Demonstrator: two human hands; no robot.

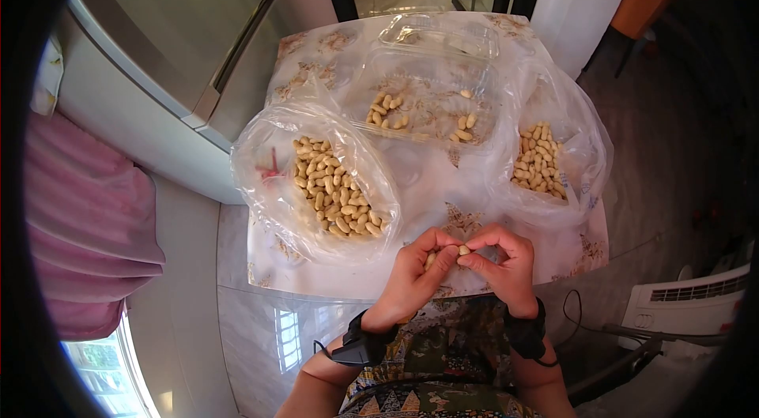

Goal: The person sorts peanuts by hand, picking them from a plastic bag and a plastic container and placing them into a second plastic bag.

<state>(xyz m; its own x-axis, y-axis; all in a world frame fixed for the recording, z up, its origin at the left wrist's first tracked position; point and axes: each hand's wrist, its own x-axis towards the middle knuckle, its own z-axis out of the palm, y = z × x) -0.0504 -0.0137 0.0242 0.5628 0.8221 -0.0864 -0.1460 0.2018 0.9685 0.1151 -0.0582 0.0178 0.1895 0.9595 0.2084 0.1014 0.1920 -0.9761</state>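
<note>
Tan peanut pinched between left hand and right hand, over bench edge; second one, seemingly, in left.

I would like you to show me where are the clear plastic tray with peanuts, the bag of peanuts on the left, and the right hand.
clear plastic tray (433,99): head view, bare inside floor
left bag (257,201): head view, its clear side
right hand (512,266): head view, back of the hand
</note>
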